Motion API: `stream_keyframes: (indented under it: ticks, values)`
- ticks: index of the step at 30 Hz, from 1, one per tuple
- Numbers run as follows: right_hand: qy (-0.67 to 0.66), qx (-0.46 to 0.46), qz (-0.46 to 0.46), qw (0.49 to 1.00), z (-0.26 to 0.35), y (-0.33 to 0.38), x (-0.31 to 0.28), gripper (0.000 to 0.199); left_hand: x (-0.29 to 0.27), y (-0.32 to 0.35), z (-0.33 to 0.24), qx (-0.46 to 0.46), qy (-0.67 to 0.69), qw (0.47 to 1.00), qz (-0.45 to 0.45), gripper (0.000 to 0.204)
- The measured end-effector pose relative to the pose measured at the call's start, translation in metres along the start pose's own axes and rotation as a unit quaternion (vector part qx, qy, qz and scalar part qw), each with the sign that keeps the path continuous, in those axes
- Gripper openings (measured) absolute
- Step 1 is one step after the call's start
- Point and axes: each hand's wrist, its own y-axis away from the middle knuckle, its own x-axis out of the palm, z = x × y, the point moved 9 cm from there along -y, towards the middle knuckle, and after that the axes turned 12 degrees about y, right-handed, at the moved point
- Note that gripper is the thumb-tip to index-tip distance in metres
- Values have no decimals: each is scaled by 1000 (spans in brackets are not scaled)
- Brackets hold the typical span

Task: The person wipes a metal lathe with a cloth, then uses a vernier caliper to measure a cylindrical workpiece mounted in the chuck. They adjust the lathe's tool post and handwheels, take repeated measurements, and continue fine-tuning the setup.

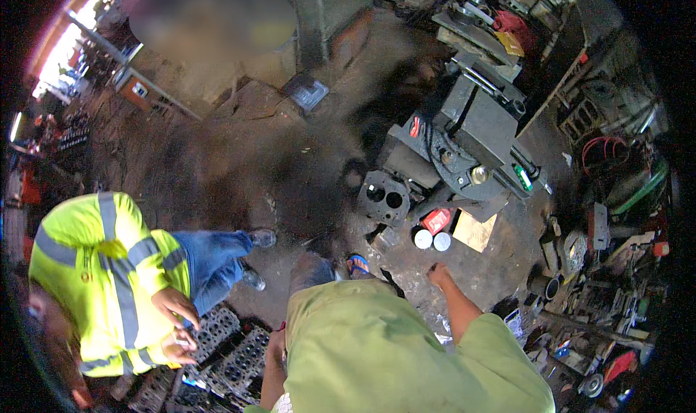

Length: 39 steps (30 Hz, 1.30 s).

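My right hand (438,274) hangs out from my side with its fingers curled in, and nothing shows in it. Nearest to it are a square tan board (475,230), two round white-topped cans (432,240) and a red bottle (436,221) on the floor. Close to my left hip is my left hand (275,346), its fingers closed. A small red bit of something (282,327) shows at its top; its kind is too small to tell. Engine cylinder heads (239,362) lie on the floor beside that hand.
A person in a yellow reflective jacket (116,290) is at my left, both hands before them. Ahead right stands a large grey machine (486,123), with an engine block (384,198) beside it. Metal parts (602,304) crowd the right side. A flat plastic-looking container (306,93) lies farther ahead.
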Motion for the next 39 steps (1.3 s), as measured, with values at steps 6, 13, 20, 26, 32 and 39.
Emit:
stream_keyframes:
  ticks: [6, 13, 20, 26, 32, 39]
  values:
    - [16, 0, -41, 999, 91, -20, -62, 50, 38, -87, -89, -68, 71, 994, 54, 40]
    - [-206, -40, -43, 977, 238, -62, -262, 55, 97, -221, -351, 80, -2, 996, 39, 23]
    - [-428, -283, -56, 856, 402, -98, -512, 44, 246, -194, -742, 176, 98, 930, 307, 36]
    - [-738, -182, 94, 643, 461, -129, -622, 59, 396, -44, -881, 286, -94, 795, 526, 50]
    - [-787, -62, -12, 614, 394, -231, -676, 66, 538, -70, -902, 201, -91, 827, 518, 36]
    - [-616, -165, -7, 770, 344, -356, -775, 63, 684, -159, -978, 374, -143, 766, 503, 49]
